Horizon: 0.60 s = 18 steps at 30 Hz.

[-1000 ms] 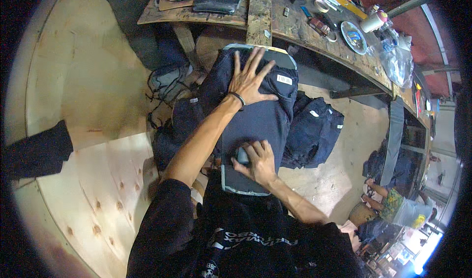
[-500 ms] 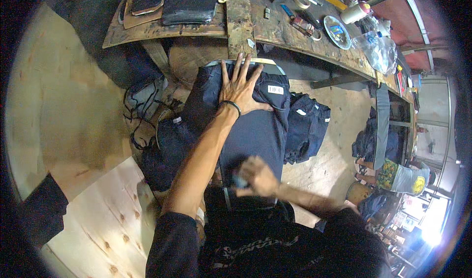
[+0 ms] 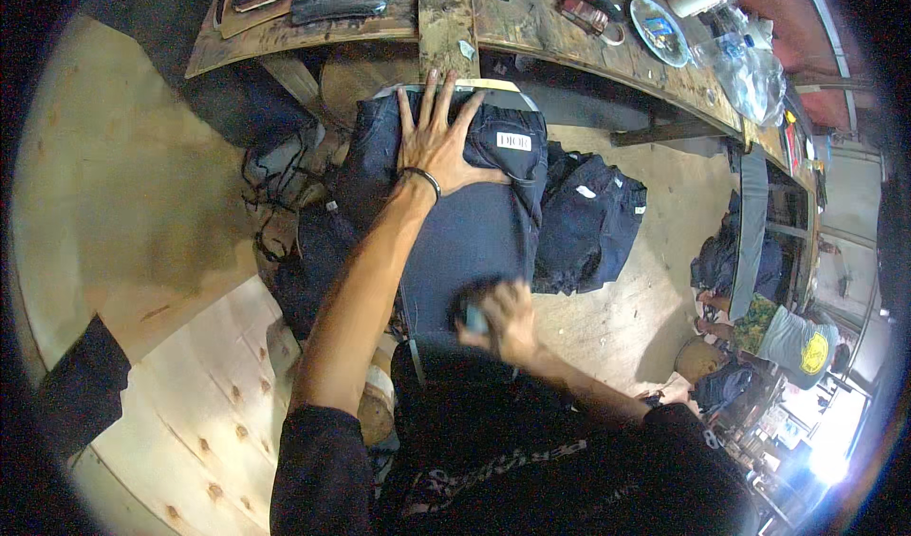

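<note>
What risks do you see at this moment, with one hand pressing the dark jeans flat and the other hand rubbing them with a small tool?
1. The right hand is blurred, so it seems to move fast; its small tool may slip onto the fingers.
2. Only the left hand pins the dark jeans; the cloth could bunch or shift.
3. The jeans cover their narrow support, so they may slide toward the folded pile.

Dark navy jeans (image 3: 474, 223) with white label patch; second folded navy pair (image 3: 588, 223) beside. Black wristband (image 3: 422, 177). Pale plywood floor (image 3: 114, 204), knotted grain. Weathered brown workbench (image 3: 446, 14). Blue-patterned plate (image 3: 660, 31).
</note>
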### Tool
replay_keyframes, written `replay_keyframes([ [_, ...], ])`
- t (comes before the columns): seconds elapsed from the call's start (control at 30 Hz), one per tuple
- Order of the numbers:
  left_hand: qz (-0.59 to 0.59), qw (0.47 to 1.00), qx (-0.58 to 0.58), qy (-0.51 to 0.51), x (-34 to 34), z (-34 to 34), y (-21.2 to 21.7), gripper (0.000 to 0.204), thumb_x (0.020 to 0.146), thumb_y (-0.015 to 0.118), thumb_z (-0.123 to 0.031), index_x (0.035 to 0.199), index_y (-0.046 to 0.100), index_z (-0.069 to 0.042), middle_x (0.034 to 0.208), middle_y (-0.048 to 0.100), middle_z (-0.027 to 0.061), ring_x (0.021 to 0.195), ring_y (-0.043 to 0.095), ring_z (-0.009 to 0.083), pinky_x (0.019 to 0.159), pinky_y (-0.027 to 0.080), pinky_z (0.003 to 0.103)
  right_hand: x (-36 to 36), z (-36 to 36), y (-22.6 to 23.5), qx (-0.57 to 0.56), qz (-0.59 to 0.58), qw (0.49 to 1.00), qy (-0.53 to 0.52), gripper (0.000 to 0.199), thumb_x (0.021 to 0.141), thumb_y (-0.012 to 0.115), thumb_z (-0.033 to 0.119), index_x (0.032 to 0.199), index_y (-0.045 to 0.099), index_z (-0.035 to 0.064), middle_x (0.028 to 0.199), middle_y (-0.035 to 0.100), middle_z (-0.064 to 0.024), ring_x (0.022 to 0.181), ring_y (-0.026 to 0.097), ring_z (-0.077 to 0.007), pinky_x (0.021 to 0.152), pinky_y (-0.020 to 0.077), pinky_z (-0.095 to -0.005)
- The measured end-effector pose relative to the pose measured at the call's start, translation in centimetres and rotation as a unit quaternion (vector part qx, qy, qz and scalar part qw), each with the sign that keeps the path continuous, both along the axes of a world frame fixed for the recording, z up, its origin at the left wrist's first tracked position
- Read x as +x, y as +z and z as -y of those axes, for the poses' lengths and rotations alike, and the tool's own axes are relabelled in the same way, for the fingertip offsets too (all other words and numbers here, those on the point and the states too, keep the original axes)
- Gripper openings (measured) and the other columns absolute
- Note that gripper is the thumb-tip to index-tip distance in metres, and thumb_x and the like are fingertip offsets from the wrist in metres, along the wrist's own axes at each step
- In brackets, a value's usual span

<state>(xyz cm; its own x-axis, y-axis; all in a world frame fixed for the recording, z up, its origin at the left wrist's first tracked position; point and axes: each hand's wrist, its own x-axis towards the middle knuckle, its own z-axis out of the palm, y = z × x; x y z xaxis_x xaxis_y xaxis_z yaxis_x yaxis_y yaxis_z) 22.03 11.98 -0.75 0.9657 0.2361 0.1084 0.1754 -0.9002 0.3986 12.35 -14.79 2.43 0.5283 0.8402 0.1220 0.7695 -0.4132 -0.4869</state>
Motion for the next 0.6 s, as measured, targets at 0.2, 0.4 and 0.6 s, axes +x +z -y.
replay_keyframes([
  [0.2, -0.004, 1.000, -0.009, -0.025, 0.2, -0.5, -0.7, 0.140, 0.052, 0.086, -0.088, 0.168, 0.042, -0.024, 0.178, 0.024, 0.0209, 0.168, 0.010, 0.0392, 0.131, -0.002, 0.073, 2.5, -5.9, -1.4, -0.091, -0.100, 0.991, -0.021, 0.062, 0.076, 0.091, 0.050, 0.116, 0.075, 0.0062, 0.103, 0.069, -0.0156, 0.105, 0.064, -0.0405, 0.104, 0.0481, -0.0608],
  [0.4, 0.035, 0.999, -0.010, -0.023, -0.6, -0.6, 0.7, 0.137, 0.053, 0.084, -0.089, 0.166, 0.046, -0.022, 0.179, 0.020, 0.0203, 0.167, 0.008, 0.0430, 0.129, 0.000, 0.076, -3.1, -2.0, -0.4, 0.018, -0.169, 0.962, 0.214, 0.054, 0.078, 0.096, 0.045, 0.106, 0.076, 0.0026, 0.096, 0.072, -0.0174, 0.091, 0.070, -0.0371, 0.089, 0.0552, -0.0520],
  [0.6, 0.010, 0.970, 0.070, 0.232, -8.7, 4.5, 1.2, 0.099, 0.090, 0.075, -0.063, 0.169, 0.036, -0.019, 0.179, 0.021, 0.0230, 0.165, 0.017, 0.0459, 0.126, 0.011, 0.079, 13.5, -5.6, -3.8, 0.175, 0.039, 0.977, -0.114, 0.076, 0.080, 0.095, 0.045, 0.127, 0.063, -0.0049, 0.114, 0.066, -0.0260, 0.107, 0.065, -0.0437, 0.095, 0.0527, -0.0521],
])
